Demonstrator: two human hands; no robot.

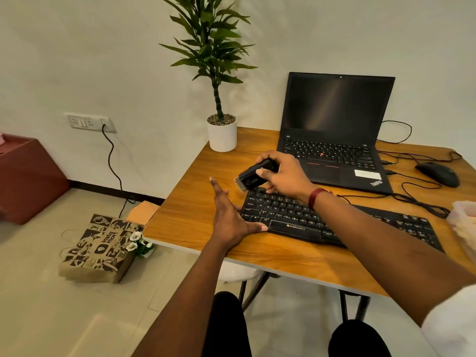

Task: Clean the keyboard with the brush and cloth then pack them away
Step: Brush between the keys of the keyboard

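A black keyboard [360,222] lies across the front of the wooden table [190,210]. My right hand [283,173] grips a small black brush [251,176] just above the keyboard's far left corner, bristles pointing left and down. My left hand [229,215] lies flat on the table with straight fingers, its thumb against the keyboard's left front edge. A pale cloth [465,222] shows blurred at the right edge of the table.
An open black laptop [334,130] stands behind the keyboard, with a black mouse [438,173] and cables to its right. A potted plant [221,132] sits at the table's far left corner. A printed paper bag [100,248] and small flowers lie on the floor.
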